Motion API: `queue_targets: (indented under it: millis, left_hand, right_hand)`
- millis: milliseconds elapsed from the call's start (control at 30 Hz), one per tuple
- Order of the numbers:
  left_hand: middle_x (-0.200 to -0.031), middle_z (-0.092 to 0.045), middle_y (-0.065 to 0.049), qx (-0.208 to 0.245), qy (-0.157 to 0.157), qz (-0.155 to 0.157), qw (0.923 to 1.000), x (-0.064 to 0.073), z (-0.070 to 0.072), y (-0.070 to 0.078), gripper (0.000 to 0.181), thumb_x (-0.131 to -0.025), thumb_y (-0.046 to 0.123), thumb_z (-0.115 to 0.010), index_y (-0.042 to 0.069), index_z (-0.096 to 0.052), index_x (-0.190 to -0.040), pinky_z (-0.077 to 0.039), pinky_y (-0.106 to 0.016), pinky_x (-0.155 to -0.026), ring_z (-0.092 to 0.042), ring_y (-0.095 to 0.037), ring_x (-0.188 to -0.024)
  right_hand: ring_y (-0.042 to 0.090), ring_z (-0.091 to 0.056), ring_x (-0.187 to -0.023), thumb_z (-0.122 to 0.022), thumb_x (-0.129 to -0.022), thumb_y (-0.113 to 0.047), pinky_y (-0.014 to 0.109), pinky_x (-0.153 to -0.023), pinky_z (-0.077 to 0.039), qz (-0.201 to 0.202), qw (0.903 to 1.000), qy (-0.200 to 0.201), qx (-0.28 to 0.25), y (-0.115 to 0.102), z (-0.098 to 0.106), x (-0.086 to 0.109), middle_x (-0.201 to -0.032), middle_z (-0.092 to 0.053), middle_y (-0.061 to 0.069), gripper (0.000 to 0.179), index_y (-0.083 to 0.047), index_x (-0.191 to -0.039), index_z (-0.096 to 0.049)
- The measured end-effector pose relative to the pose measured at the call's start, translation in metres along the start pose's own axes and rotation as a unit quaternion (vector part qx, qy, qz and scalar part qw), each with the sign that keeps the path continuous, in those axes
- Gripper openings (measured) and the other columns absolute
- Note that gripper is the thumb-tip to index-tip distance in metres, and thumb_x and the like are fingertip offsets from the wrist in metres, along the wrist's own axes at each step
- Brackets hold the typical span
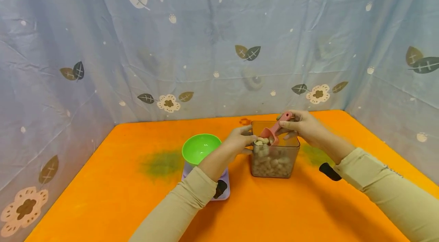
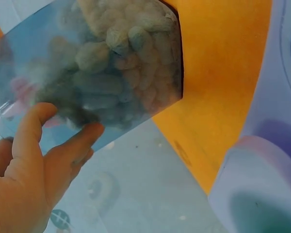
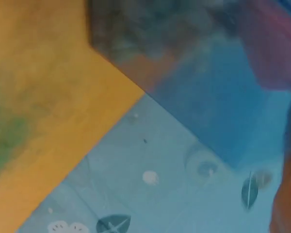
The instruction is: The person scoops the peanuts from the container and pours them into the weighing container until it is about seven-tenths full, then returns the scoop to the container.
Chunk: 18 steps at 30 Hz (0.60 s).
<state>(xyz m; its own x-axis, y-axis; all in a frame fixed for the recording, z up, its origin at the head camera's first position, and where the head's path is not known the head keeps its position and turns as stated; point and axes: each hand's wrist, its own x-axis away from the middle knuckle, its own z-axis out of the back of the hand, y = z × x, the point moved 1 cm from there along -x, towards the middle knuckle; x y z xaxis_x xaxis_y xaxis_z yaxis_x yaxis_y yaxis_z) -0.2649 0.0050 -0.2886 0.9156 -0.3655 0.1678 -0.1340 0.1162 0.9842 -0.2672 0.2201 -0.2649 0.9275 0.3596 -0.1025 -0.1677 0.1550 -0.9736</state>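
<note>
Unshelled peanuts (image 1: 262, 141) fill much of a see-through grey plastic box (image 1: 294, 152). My right hand (image 1: 310, 129) grips a pink scoop (image 1: 282, 121) by its handle, its bowl tilted down inside the box by the peanuts. On the box's left side, my left hand (image 1: 236, 143) rests spread fingers against the wall near the rim. In the left wrist view, those fingertips (image 2: 46, 110) touch the clear wall. The right wrist view is blurred and shows the scoop (image 3: 269, 48) through the box, with only part of the right hand (image 3: 288, 199).
Left of the box, a green bowl (image 1: 202, 146) sits on a pale purple scale (image 1: 224, 192), partly behind my left forearm. A black object (image 1: 330, 171) lies by the right sleeve. Patterned curtains (image 1: 212, 36) enclose the orange tabletop (image 1: 120, 181).
</note>
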Motion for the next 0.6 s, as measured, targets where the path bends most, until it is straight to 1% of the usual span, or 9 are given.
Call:
queue_targets:
  millis: [100,200,267,367,433,533,600]
  left_hand:
    - [-0.147,-0.038,-0.024,0.0,0.002,-0.004,1.0,0.0,0.001,0.001,0.054,-0.101,0.004,-0.051,0.003,-0.032,-0.151,-0.048,-0.049,-0.097,-0.048,-0.037,-0.126]
    - [-0.147,-0.039,-0.024,-0.005,0.0,-0.008,1.0,0.0,0.001,0.001,0.054,-0.101,0.004,-0.051,0.002,-0.031,-0.151,-0.048,-0.05,-0.096,-0.049,-0.038,-0.126]
    - [-0.147,-0.039,-0.024,-0.003,-0.001,-0.006,1.0,0.0,0.0,0.001,0.054,-0.101,0.004,-0.051,0.002,-0.031,-0.151,-0.048,-0.05,-0.096,-0.049,-0.038,-0.126]
    - [-0.146,-0.04,-0.023,-0.007,0.003,-0.004,1.0,-0.001,0.0,0.002,0.055,-0.1,0.005,-0.052,0.003,-0.032,-0.151,-0.05,-0.049,-0.095,-0.051,-0.036,-0.123]
    - [-0.146,-0.041,-0.022,-0.004,0.005,-0.002,1.0,-0.001,0.0,0.001,0.054,-0.101,0.005,-0.052,0.003,-0.032,-0.151,-0.049,-0.049,-0.095,-0.051,-0.036,-0.124]
    - [-0.145,-0.042,-0.023,-0.002,0.006,-0.004,1.0,-0.002,-0.001,0.001,0.054,-0.101,0.005,-0.051,0.002,-0.031,-0.151,-0.049,-0.05,-0.095,-0.05,-0.037,-0.125]
    - [-0.145,-0.043,-0.023,0.002,0.006,-0.003,1.0,-0.002,-0.001,0.0,0.054,-0.101,0.004,-0.051,0.001,-0.031,-0.151,-0.049,-0.05,-0.095,-0.051,-0.037,-0.124]
  right_hand:
    - [0.014,-0.07,-0.082,-0.051,-0.101,-0.005,0.026,-0.067,-0.059,-0.013,0.9998,0.016,-0.003,0.001,-0.005,-0.001,-0.088,-0.07,0.004,0.014,0.007,-0.11,-0.052]
    - [0.012,-0.07,-0.081,-0.05,-0.101,-0.005,0.024,-0.067,-0.058,-0.022,0.999,0.033,-0.019,0.0,-0.007,-0.001,-0.087,-0.07,0.002,0.014,0.008,-0.109,-0.051]
    - [0.012,-0.07,-0.08,-0.049,-0.101,-0.004,0.024,-0.066,-0.058,-0.028,0.9988,0.035,-0.021,0.0,-0.008,0.0,-0.086,-0.071,0.002,0.013,0.007,-0.108,-0.051]
    - [0.011,-0.07,-0.081,-0.049,-0.101,-0.004,0.024,-0.065,-0.058,-0.036,0.9988,0.029,-0.015,-0.003,-0.009,0.0,-0.087,-0.071,0.001,0.011,0.007,-0.106,-0.052]
    - [0.011,-0.07,-0.081,-0.05,-0.101,-0.004,0.024,-0.065,-0.058,-0.033,0.9987,0.037,-0.014,-0.005,-0.01,-0.001,-0.086,-0.071,0.001,0.012,0.007,-0.104,-0.052]
    - [0.01,-0.07,-0.08,-0.05,-0.101,-0.006,0.024,-0.067,-0.058,-0.039,0.9982,0.045,-0.002,-0.006,-0.013,-0.002,-0.087,-0.072,0.0,0.015,0.008,-0.106,-0.053]
    - [0.01,-0.07,-0.08,-0.051,-0.101,-0.007,0.025,-0.068,-0.058,-0.044,0.9978,0.049,0.005,-0.006,-0.016,-0.002,-0.087,-0.072,0.001,0.02,0.011,-0.11,-0.052]
